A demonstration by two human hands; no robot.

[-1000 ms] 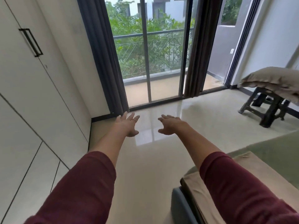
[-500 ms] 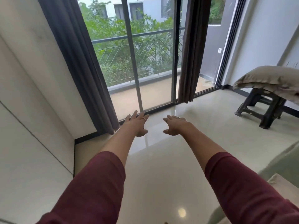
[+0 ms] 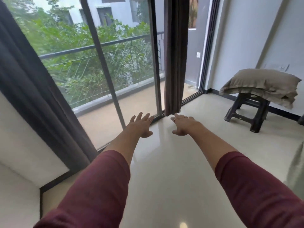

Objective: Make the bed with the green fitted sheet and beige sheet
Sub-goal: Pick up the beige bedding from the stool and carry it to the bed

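Note:
Both my arms, in maroon sleeves, stretch forward over the glossy floor. My left hand (image 3: 141, 125) and my right hand (image 3: 183, 125) hover palm down with straight fingers and hold nothing. A sliver of the green fitted sheet (image 3: 296, 168) on the bed shows at the right edge. A folded beige pillow or sheet bundle (image 3: 261, 85) lies on a dark plastic stool (image 3: 248, 111) at the right wall, far from both hands. The rest of the bed is out of view.
A glass sliding door (image 3: 115, 66) with dark curtains (image 3: 176, 55) faces a balcony with a railing. A white wardrobe (image 3: 18, 195) stands at the left. Cream tiled floor (image 3: 172, 170) spreads between the door and the stool.
The view has swung to the right and up: the wardrobe and the bed corner have slid almost out of frame, and the stool sits more centrally. Both hands stay stretched out and empty.

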